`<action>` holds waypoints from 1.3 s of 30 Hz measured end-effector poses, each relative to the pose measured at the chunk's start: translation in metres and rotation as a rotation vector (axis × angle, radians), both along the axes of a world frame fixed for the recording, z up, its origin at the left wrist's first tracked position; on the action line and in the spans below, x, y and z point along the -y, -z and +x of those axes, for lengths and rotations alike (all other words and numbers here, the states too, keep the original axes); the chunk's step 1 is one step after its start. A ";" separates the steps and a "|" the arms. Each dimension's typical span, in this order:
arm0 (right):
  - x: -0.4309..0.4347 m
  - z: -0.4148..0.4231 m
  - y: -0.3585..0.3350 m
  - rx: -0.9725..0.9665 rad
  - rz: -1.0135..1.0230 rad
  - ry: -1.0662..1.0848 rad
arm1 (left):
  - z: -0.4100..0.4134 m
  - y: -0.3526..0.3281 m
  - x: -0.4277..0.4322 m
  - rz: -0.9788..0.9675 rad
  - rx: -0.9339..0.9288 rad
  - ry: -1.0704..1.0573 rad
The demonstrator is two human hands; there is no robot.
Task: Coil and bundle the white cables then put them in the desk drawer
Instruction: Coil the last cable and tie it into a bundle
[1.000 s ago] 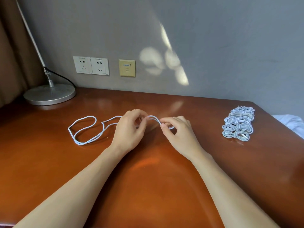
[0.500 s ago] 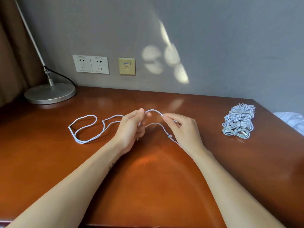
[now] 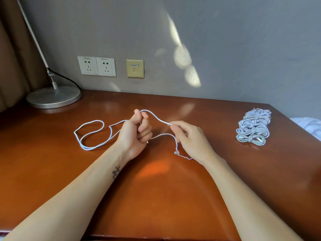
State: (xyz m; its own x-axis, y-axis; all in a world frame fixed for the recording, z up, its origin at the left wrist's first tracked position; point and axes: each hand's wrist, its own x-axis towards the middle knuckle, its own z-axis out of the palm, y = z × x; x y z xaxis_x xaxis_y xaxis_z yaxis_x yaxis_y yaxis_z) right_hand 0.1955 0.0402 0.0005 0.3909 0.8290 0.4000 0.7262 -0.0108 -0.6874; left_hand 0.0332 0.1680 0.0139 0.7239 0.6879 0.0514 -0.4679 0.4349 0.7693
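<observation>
A loose white cable [image 3: 90, 134] lies in loops on the brown desk [image 3: 156, 197], left of centre. My left hand [image 3: 134, 134] grips the cable with curled fingers, thumb on top. From it the cable arcs rightwards to my right hand [image 3: 188, 138], which pinches it between thumb and forefinger. A second strand hangs below between the hands and ends in a frayed tip near my right wrist. A pile of bundled white cables [image 3: 252, 126] rests at the desk's right side. No drawer is in view.
A silver lamp base [image 3: 53, 97] with its black cord stands at the back left. Wall sockets [image 3: 96, 66] and a beige data port [image 3: 135, 68] sit above the desk. White cloth [image 3: 307, 126] shows past the right edge. A curtain hangs at far left.
My hands have drawn apart and lifted a little, stretching a length of cable between them. My left hand has turned and closed more tightly round the cable.
</observation>
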 end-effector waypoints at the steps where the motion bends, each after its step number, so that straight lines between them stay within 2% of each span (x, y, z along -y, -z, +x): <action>1: 0.001 0.000 0.000 0.013 -0.008 -0.002 | 0.000 0.000 -0.001 -0.056 0.026 -0.010; 5: 0.001 0.002 -0.001 0.042 -0.017 0.052 | -0.003 -0.003 -0.006 -0.218 0.133 0.005; 13: 0.001 -0.002 -0.001 0.155 -0.072 0.115 | -0.006 -0.006 0.000 -0.266 0.181 0.153; 18: 0.003 -0.007 -0.005 0.272 -0.104 0.105 | -0.007 -0.007 -0.003 -0.351 0.288 0.176; 26: -0.001 -0.021 -0.006 0.541 -0.129 -0.037 | 0.001 -0.005 -0.008 -0.251 0.305 0.102; 30: -0.003 -0.024 -0.003 0.643 -0.074 -0.073 | -0.001 -0.005 -0.013 -0.298 0.311 0.117; 34: -0.004 -0.026 -0.002 0.673 -0.056 -0.120 | -0.004 -0.005 -0.010 -0.312 0.322 0.179; 39: -0.005 -0.025 -0.001 0.679 -0.001 -0.141 | -0.003 -0.004 -0.010 -0.304 0.310 0.111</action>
